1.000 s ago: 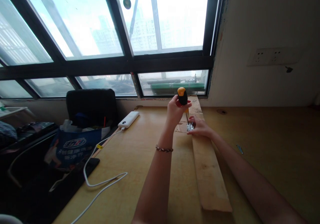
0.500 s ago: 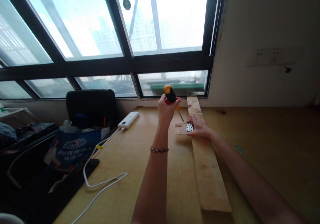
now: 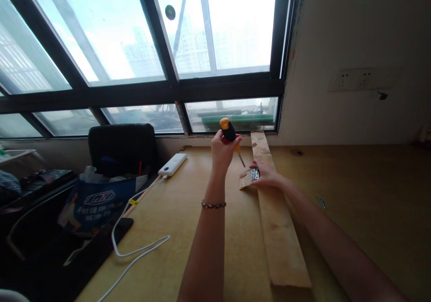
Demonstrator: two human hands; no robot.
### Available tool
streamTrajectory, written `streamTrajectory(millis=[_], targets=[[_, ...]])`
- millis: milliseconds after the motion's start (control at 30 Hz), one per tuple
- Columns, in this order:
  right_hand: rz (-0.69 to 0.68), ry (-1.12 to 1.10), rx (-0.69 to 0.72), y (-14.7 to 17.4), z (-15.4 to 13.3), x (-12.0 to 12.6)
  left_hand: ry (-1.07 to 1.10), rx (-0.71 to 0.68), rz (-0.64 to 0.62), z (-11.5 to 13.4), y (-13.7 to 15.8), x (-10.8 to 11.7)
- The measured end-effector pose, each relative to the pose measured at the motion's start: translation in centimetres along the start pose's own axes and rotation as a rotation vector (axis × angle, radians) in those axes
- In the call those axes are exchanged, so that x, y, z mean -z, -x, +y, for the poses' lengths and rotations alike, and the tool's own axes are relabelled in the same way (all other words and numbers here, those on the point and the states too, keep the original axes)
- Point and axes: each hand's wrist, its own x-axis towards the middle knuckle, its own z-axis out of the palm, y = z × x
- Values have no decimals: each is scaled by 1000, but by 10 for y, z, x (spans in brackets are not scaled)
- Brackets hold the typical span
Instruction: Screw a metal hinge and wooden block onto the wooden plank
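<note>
Gripping the screwdriver with curled fingers, the left hand has pulled its tip off the hinge, so turning seems paused. The right hand pinches the hinge and small wood piece, now slanted, by the long board's left edge.

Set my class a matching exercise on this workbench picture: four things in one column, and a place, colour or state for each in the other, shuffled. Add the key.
Things:
1. Screwdriver
2. Hinge
3. Cabled device
4. Slim metal pieces

Descriptions:
A. White, near the left edge of the table
B. At the right hand
C. Lying to the right of the long board
D. Gripped in the left hand

Pairs: 1-D, 2-B, 3-A, 4-C
</note>
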Motion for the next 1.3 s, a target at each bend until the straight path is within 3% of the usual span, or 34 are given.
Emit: streamTrajectory(millis=[133, 267, 367, 900, 1300], targets=[[44, -95, 43, 6, -2, 5, 3, 10, -4, 0, 1, -1], [243, -161, 62, 22, 5, 11, -14, 1, -10, 2, 1, -2], [319, -244, 28, 32, 13, 10, -28, -9, -8, 3, 2, -2], [351, -325, -1, 30, 16, 4, -8, -19, -27, -1, 3, -10], [337, -352, -6, 33, 10, 7, 31, -73, -68, -22, 9, -34]])
